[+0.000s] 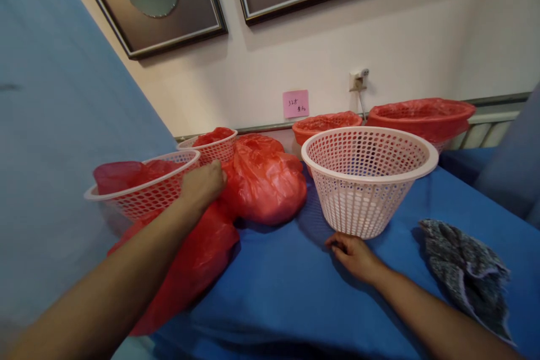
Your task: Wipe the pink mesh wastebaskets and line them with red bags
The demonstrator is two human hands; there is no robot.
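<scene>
My left hand is closed on a puffed red plastic bag lying on the blue cloth, right beside the rim of a white perforated basket that has a red bag inside. My right hand rests on the blue table surface at the base of an empty white perforated basket, its fingers curled against the foot of the basket; I cannot see anything held in them. More red plastic spreads under my left forearm.
A second small basket with a red bag stands behind. Two baskets lined with red bags sit at the back by the wall. A grey patterned cloth lies at right. A pink note and a socket are on the wall.
</scene>
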